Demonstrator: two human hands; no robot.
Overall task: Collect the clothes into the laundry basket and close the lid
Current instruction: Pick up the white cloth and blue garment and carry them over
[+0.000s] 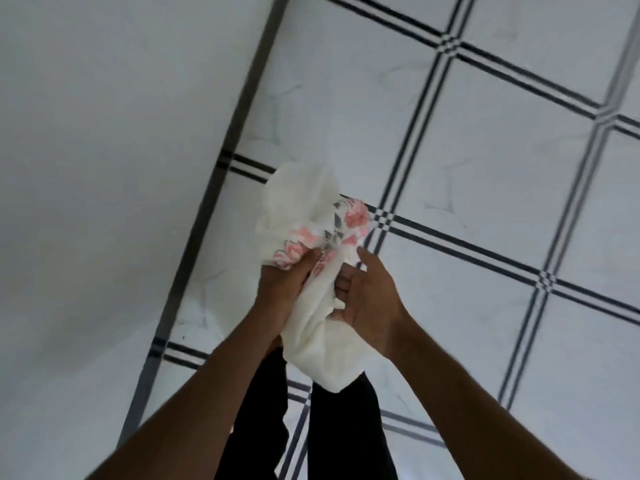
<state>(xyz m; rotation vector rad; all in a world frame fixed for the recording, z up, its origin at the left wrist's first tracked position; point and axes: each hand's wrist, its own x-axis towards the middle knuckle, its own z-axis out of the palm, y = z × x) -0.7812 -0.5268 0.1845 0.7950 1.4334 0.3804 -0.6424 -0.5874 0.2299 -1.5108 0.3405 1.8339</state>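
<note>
- Leftmost, one plain pale wall (104,150) fills the view from nine to eleven o'clock, meeting the floor along one dark skirting strip (221,174) that runs diagonally.
- One left hand (287,278) sits just left of centre, fingers curled tight around a bunch of one white garment (311,209), with nothing else in its grip.
- That single garment, white with pink flowers and grey leaves printed on it, is held up in the air at the centre of the view, above the floor and between both hands; its crumpled upper part billows toward twelve o'clock and one loose end hangs toward six o'clock.
- Two legs in black trousers (343,427) show below the cloth at six o'clock.
- One right hand (367,306) sits just right of centre, its fingers bent into the folds of the same garment and the thumb stretched up along the cloth, so it is partly closed on the fabric.
- White floor tiles (502,202) crossed by dark double lines spread from one to five o'clock; the whole count of tiles cannot be told, as the edges cut them off.
</note>
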